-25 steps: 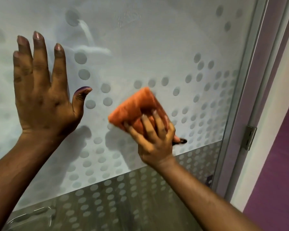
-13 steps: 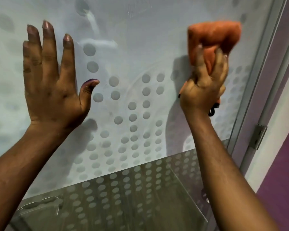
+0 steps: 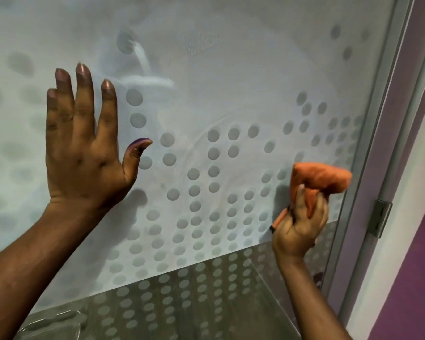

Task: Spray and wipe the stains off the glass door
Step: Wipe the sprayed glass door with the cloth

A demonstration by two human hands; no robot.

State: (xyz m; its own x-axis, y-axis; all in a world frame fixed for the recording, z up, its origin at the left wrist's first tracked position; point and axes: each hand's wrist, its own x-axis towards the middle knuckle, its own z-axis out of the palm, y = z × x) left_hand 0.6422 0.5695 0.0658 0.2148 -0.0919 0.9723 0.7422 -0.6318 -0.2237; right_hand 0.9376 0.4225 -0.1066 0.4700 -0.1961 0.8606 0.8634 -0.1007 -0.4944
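Lowered cloth (image 3: 322,179), right hand (image 3: 298,231) gripping; left hand (image 3: 84,153) flat (frosted glass door (image 3: 231,77)).

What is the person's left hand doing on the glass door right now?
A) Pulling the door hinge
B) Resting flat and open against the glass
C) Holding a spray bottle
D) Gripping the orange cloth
B: the left hand lies flat with fingers spread on the glass door, holding nothing, while the right hand grips the orange cloth.
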